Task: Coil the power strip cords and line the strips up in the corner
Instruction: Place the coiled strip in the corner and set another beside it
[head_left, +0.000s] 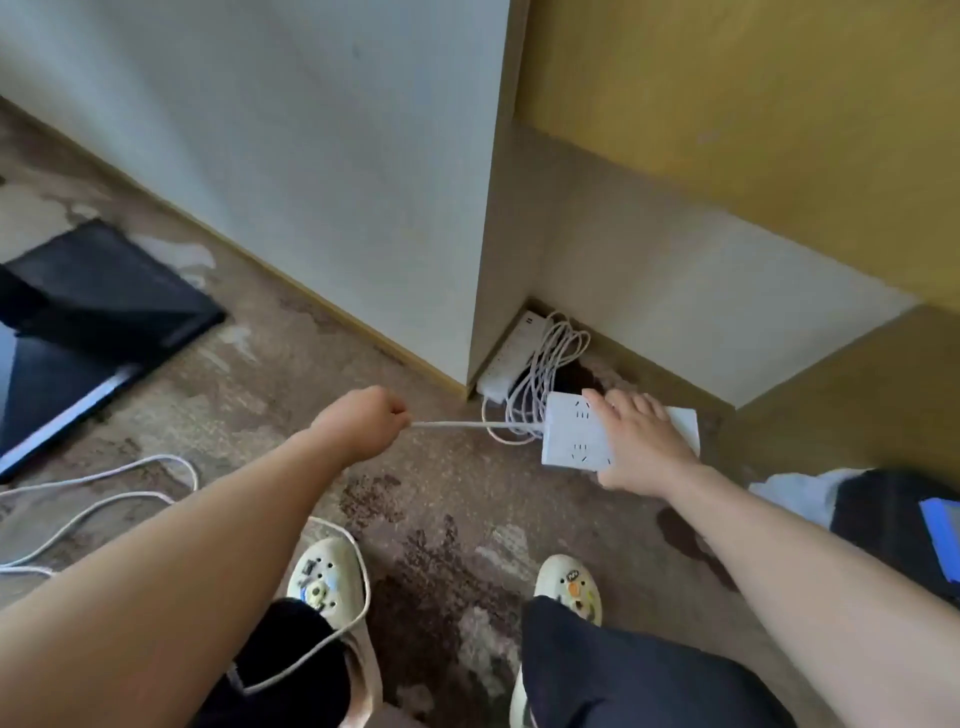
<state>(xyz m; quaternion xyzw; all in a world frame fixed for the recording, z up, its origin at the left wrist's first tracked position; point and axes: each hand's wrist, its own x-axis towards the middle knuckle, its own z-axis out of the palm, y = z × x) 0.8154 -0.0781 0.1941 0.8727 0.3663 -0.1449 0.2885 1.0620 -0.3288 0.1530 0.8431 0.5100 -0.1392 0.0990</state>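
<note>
A white power strip (576, 436) lies flat on the floor (291, 374) just before the corner, its far end hidden under the right hand (641, 441), whose spread fingers press down on it. The left hand (363, 421) is fisted around the strip's white cord (467, 424), drawn taut between the two hands. A second strip (511, 356) sits tucked against the white wall (311, 182), partly masked by its coiled cord (545, 374). Loose cord (104, 499) trails across the stained, worn floor and over a cream clog (324, 577). A dark panel (93, 322) is cut off at left; yellow surfaces (753, 104) rise at right.
</note>
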